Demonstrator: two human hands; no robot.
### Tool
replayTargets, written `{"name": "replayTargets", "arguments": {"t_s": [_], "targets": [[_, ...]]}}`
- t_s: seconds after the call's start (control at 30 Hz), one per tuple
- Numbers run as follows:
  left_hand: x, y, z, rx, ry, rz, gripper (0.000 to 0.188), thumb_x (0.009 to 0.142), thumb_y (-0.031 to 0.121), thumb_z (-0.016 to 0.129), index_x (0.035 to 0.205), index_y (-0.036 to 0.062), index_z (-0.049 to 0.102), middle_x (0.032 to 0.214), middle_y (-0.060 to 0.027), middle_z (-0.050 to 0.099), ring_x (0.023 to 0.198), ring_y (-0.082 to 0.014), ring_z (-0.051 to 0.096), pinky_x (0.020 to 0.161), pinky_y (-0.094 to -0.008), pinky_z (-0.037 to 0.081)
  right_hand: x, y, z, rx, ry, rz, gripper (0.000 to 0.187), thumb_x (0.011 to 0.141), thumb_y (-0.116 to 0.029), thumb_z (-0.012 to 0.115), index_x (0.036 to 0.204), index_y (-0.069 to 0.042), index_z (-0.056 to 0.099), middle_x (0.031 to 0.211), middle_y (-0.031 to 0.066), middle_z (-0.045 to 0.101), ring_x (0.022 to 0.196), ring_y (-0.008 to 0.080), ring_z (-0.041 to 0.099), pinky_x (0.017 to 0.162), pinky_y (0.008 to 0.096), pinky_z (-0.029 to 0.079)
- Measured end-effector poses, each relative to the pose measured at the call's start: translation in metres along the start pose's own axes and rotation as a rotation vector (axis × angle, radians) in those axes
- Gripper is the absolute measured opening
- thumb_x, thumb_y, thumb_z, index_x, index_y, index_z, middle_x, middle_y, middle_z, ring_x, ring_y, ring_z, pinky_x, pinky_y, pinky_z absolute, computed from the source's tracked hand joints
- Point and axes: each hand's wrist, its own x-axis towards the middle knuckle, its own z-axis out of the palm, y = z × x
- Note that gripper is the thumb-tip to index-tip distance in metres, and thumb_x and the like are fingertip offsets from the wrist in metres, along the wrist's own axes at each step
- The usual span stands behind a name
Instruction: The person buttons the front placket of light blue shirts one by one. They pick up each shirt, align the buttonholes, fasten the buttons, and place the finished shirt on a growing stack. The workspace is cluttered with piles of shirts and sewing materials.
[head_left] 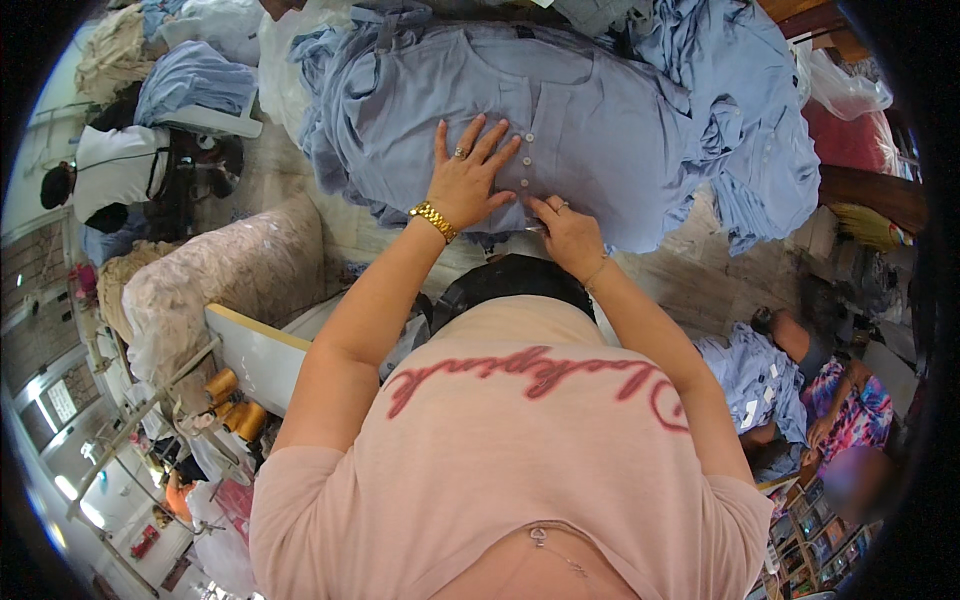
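Note:
A light blue button-front shirt (620, 150) lies spread on top of a pile of like garments, its rounded neckline at the far side. Down its middle runs a placket with a few pale buttons (527, 161). My left hand (470, 170) rests flat on the cloth left of the buttons, fingers spread, with a ring and a gold watch (433, 221) on that arm. Right of it, at the near end of the placket, my right hand (572, 235) has its fingers curled and pinched on the shirt's edge. The fingertips are partly hidden.
More blue garments (745, 130) hang down at the right of the pile. A bulky wrapped bundle (230, 265) and a white board with a yellow edge (255, 345) stand at left, near orange thread cones (240, 418). Other people work at far left and lower right.

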Motion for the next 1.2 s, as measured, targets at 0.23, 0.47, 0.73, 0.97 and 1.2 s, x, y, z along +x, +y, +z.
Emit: {"name": "replayTargets", "arguments": {"t_s": [0.23, 0.47, 0.73, 0.97, 1.2], "targets": [[-0.041, 0.000, -0.004, -0.815, -0.040, -0.405, 0.020, 0.078, 0.022, 0.062, 0.091, 0.0067, 0.060, 0.089, -0.0050, 0.062, 0.076, -0.0139, 0.056, 0.067, -0.0278, 0.044, -0.010, 0.001, 0.010, 0.195, 0.047, -0.088, 0.019, 0.072, -0.010, 0.058, 0.089, -0.011, 0.051, 0.089, 0.0082, 0.050, 0.065, 0.0286, 0.057, 0.054, 0.0377, 0.048], [-0.078, 0.003, 0.025, -1.455, -0.774, -0.764, 0.032, 0.083, 0.034, 0.057, 0.092, 0.0036, 0.061, 0.087, -0.0043, 0.062, 0.079, -0.0096, 0.055, 0.071, -0.0219, 0.042, -0.012, 0.010, 0.033, 0.148, 0.127, -0.114, 0.018, 0.066, -0.009, 0.062, 0.080, -0.009, 0.051, 0.078, 0.0074, 0.052, 0.060, 0.0264, 0.056, 0.051, 0.0361, 0.045], [-0.055, 0.048, 0.023, -2.203, -0.229, -1.366, 0.026, 0.078, 0.018, 0.065, 0.097, 0.0036, 0.055, 0.097, -0.0084, 0.057, 0.088, -0.0183, 0.055, 0.081, -0.0326, 0.043, -0.027, -0.024, -0.022, 0.223, 0.192, -0.186, 0.015, 0.065, -0.007, 0.061, 0.076, -0.008, 0.051, 0.071, 0.0075, 0.051, 0.055, 0.0256, 0.054, 0.048, 0.0346, 0.043], [-0.040, 0.057, 0.009, -2.048, -0.062, -1.266, 0.025, 0.075, 0.006, 0.065, 0.097, 0.0019, 0.054, 0.093, -0.0072, 0.057, 0.085, -0.0198, 0.056, 0.074, -0.0359, 0.047, -0.025, -0.021, -0.025, 0.310, 0.120, -0.152, 0.011, 0.070, -0.009, 0.061, 0.078, -0.008, 0.053, 0.073, 0.0075, 0.052, 0.059, 0.0255, 0.054, 0.050, 0.0339, 0.043], [-0.039, 0.060, -0.001, -2.052, -0.028, -1.185, 0.022, 0.076, 0.004, 0.063, 0.096, 0.0012, 0.055, 0.094, -0.0070, 0.058, 0.087, -0.0186, 0.056, 0.073, -0.0337, 0.046, 0.006, -0.029, -0.032, 0.383, 0.356, 0.048, 0.013, 0.071, -0.008, 0.061, 0.083, -0.007, 0.056, 0.079, 0.0072, 0.054, 0.063, 0.0256, 0.056, 0.056, 0.0331, 0.045]]}}
